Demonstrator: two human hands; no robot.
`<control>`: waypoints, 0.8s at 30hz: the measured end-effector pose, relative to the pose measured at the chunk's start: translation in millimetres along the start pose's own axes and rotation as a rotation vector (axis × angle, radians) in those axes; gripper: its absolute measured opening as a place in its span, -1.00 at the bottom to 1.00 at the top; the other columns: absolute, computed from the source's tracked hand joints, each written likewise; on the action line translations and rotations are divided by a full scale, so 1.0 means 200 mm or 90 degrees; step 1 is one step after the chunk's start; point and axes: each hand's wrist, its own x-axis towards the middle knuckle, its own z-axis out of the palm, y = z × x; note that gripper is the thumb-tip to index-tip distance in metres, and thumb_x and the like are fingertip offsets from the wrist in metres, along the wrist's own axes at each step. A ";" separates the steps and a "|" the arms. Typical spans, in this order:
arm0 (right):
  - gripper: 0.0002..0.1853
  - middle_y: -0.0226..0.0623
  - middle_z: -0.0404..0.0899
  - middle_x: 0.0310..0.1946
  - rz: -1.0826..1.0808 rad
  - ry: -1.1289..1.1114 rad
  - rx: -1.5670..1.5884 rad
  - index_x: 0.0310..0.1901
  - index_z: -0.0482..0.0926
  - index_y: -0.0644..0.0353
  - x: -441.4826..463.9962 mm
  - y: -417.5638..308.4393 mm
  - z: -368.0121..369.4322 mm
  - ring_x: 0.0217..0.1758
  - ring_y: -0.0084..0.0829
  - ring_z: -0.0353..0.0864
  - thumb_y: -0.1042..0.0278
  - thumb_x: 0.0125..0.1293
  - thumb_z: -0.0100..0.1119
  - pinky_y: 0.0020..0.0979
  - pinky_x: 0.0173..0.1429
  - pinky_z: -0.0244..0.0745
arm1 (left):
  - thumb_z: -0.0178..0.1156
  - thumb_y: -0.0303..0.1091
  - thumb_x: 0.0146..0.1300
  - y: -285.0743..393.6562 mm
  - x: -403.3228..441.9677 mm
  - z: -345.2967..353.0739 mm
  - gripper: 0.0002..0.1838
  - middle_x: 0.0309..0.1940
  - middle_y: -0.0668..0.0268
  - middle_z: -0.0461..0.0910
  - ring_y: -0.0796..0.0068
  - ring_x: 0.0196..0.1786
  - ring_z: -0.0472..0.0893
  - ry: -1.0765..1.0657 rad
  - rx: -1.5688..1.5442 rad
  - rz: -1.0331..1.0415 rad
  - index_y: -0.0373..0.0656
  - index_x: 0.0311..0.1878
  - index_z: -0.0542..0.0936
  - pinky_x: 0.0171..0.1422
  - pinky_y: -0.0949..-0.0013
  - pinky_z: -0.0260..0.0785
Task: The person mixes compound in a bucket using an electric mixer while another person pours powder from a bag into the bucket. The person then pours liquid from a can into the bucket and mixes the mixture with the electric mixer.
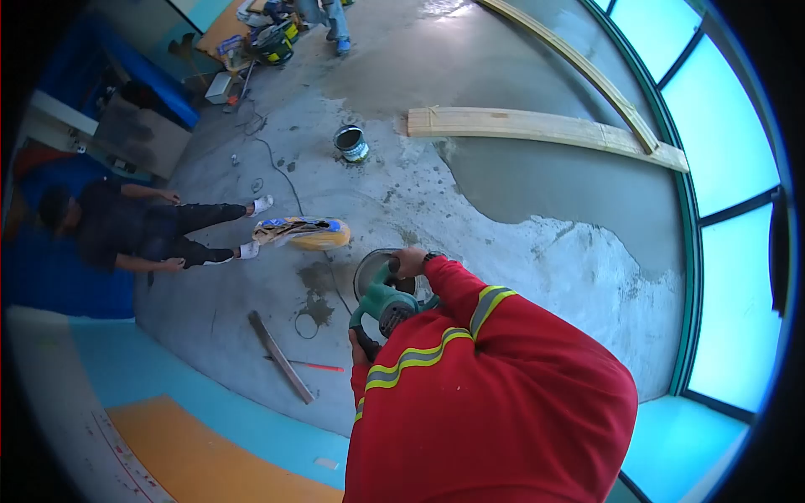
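Both hands are on a green power tool (381, 303), a mixer by its look, held over a round bucket (362, 270). One hand (409, 262), with a dark watch at the wrist, is wrapped round the tool's upper handle. The other hand (360, 348) closes round the black rear grip and is partly hidden by the red sleeve. The bucket's contents are mostly hidden behind the tool. Just beyond the bucket lies an opened yellow bag (323, 241) on the grey floor.
A person (126, 225) in dark clothes stands at the left; another's legs (337, 21) show at the top. Around are a small bucket (351, 144), long planks (537, 127), a wooden strip (281, 358), a cable (289, 180) and wet screed (537, 189).
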 end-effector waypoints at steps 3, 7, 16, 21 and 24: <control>-0.53 -0.08 0.66 -0.27 -0.013 0.027 -0.032 -0.13 0.62 0.07 0.02 0.02 0.03 -0.14 -0.03 0.65 0.13 -0.16 0.32 -0.08 -0.04 0.54 | -0.06 0.62 0.05 -0.03 -0.12 0.11 -0.18 -0.48 0.18 0.60 0.21 -0.47 0.60 0.037 0.044 0.052 -0.08 -0.24 0.51 -0.34 0.18 0.52; -0.51 -0.07 0.66 -0.27 0.005 0.032 -0.008 -0.13 0.61 0.10 0.01 0.06 0.09 -0.15 -0.01 0.64 0.13 -0.19 0.32 -0.09 -0.04 0.54 | -0.01 0.61 0.04 -0.06 -0.22 0.29 -0.21 -0.56 0.23 0.52 0.28 -0.54 0.53 0.126 0.097 0.141 -0.08 -0.32 0.48 -0.42 0.23 0.46; -0.49 0.00 0.66 -0.21 0.035 0.021 0.050 -0.09 0.63 0.13 0.00 0.14 0.11 -0.07 0.00 0.63 0.17 -0.18 0.28 -0.11 0.04 0.54 | 0.08 0.55 0.05 -0.01 -0.24 0.41 -0.24 -0.66 0.28 0.46 0.36 -0.64 0.51 0.225 0.177 0.220 -0.12 -0.33 0.50 -0.54 0.30 0.40; -0.56 0.01 0.66 -0.27 0.046 0.023 0.032 -0.15 0.61 0.17 -0.06 0.06 0.06 -0.14 0.01 0.64 0.20 -0.15 0.27 -0.09 -0.02 0.54 | 0.08 0.54 0.05 0.00 -0.21 0.38 -0.23 -0.66 0.26 0.48 0.34 -0.65 0.52 0.218 0.212 0.216 -0.14 -0.32 0.52 -0.55 0.28 0.42; -0.57 0.03 0.65 -0.29 0.041 0.027 0.013 -0.18 0.60 0.19 -0.07 0.05 0.04 -0.16 0.03 0.64 0.19 -0.14 0.27 -0.09 -0.04 0.54 | 0.06 0.55 0.06 0.00 -0.27 0.44 -0.21 -0.66 0.25 0.48 0.34 -0.64 0.53 0.229 0.235 0.219 -0.17 -0.34 0.53 -0.54 0.29 0.43</control>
